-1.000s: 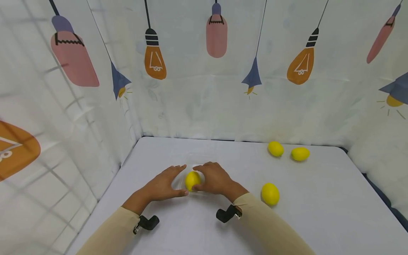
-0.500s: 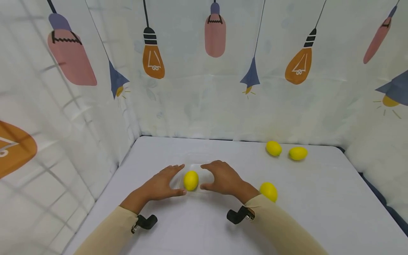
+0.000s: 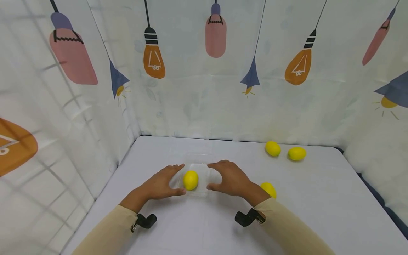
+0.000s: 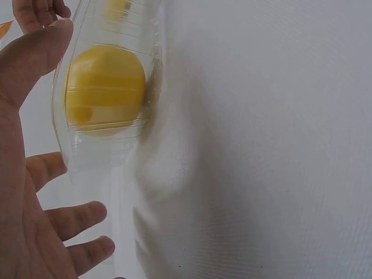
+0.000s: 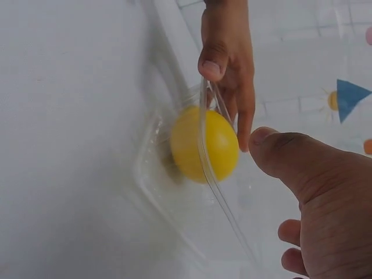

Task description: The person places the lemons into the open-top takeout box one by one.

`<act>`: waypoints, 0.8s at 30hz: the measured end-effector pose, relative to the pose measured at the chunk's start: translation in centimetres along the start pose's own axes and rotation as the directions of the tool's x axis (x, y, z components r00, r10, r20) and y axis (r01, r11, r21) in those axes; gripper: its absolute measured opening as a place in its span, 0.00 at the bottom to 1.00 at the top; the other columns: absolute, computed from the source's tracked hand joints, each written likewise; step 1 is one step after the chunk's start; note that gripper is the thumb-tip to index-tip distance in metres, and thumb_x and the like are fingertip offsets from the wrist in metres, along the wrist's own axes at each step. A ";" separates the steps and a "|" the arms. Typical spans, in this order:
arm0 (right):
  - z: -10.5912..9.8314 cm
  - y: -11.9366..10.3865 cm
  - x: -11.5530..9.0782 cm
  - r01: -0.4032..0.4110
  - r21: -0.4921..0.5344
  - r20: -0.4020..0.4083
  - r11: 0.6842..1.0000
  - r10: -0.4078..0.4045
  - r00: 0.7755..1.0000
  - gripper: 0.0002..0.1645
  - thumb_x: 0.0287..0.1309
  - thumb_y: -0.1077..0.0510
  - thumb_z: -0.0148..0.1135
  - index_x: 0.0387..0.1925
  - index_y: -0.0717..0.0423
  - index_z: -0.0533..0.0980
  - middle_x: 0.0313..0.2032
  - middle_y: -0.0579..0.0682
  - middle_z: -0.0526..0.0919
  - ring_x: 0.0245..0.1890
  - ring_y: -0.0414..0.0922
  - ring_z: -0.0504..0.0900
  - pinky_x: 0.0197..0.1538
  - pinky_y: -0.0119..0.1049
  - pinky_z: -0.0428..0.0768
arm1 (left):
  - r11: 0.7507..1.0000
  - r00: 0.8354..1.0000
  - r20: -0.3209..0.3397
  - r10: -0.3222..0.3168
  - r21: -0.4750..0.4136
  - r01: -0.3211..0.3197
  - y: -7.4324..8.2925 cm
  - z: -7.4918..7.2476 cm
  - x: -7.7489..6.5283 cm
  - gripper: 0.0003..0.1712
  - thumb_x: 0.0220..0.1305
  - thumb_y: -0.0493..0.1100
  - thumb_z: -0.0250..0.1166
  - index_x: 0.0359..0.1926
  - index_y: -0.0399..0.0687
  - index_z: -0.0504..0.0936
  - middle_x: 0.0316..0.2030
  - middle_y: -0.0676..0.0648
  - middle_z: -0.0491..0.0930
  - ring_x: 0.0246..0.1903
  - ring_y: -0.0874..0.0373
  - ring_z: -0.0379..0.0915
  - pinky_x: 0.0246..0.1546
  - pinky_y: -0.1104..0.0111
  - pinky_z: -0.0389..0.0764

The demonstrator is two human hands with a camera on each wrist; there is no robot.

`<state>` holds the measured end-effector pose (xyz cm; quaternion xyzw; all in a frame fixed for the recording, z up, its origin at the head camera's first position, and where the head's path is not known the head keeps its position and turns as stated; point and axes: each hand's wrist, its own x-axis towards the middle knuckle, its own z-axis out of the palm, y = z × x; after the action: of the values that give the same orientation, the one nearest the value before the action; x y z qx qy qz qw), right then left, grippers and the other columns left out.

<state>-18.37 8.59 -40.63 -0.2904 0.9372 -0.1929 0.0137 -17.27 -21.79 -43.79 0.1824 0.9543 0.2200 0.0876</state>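
A yellow lemon (image 3: 190,180) sits in the left part of a clear plastic container (image 3: 202,175). My left hand (image 3: 162,182) is at the container's left side, thumb at the near corner and fingers toward the far one. In the left wrist view its thumb (image 4: 55,40) lies at the rim, with the other fingers spread apart. My right hand (image 3: 234,179) is over the container's right side, thumb and fingers spread with nothing between them. Through the clear wall the lemon (image 5: 206,145) also shows in the right wrist view.
Two lemons, one (image 3: 273,148) beside another (image 3: 297,153), lie near the table's back edge. A further lemon (image 3: 268,189) is partly hidden behind the right forearm. The white table (image 3: 331,198) meets a printed cloth (image 3: 197,102) at the back.
My right hand has let go of the lemon in the container and moved right, away from it. The left hand stays at the container's left side.
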 end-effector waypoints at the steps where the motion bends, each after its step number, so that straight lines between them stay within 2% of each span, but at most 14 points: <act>1: -0.1 0.1 -0.2 0.000 0.002 -0.003 1.000 0.000 1.000 0.45 0.53 0.35 0.76 0.69 0.46 0.75 0.63 0.46 0.79 0.65 0.50 0.73 0.65 0.51 0.74 | 1.000 1.000 0.000 0.001 0.003 -0.001 0.0 0.0 0.0 0.59 0.56 0.73 0.70 0.81 0.57 0.57 0.76 0.41 0.59 0.76 0.37 0.48 0.70 0.36 0.56; 24: -2.0 2.9 -4.1 -0.075 0.003 -0.028 0.997 0.075 0.997 0.47 0.51 0.36 0.78 0.70 0.45 0.73 0.65 0.45 0.77 0.67 0.50 0.71 0.68 0.52 0.70 | 1.000 1.000 -0.008 0.019 0.016 -0.019 -0.3 0.2 0.2 0.60 0.55 0.75 0.69 0.81 0.57 0.57 0.76 0.40 0.60 0.76 0.36 0.48 0.70 0.37 0.55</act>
<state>-16.76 13.75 -40.18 -0.2523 0.9473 -0.1974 0.0082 -17.46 -21.92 -44.08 0.1912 0.9546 0.2139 0.0803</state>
